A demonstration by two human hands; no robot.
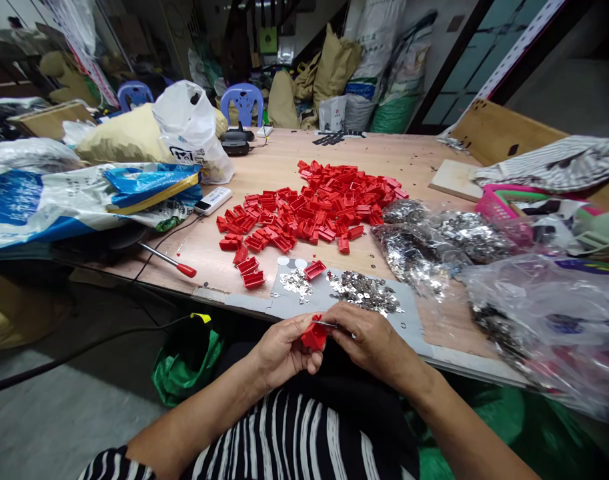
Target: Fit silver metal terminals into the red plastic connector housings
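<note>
In my left hand (287, 347) is a red plastic housing (314, 335), held just off the table's front edge. My right hand (367, 333) pinches a thin metal piece (326, 324) against the top of that housing; its exact shape is too small to tell. On the grey mat (409, 313) beyond my hands lie a heap of small shiny metal plates (297, 285) and a larger heap of darker metal parts (367, 292). A single red housing (315, 269) rests between these heaps. Farther back spreads a big pile of similar red housings (314, 210).
Clear bags of metal parts (414, 253) and a pink basket (504, 207) crowd the right side. To the left are a blue-and-white sack (84, 200), a white plastic bag (191, 127), a white device (213, 201) and a red-tipped lever (184, 269). A green bag (189, 363) stands below the edge.
</note>
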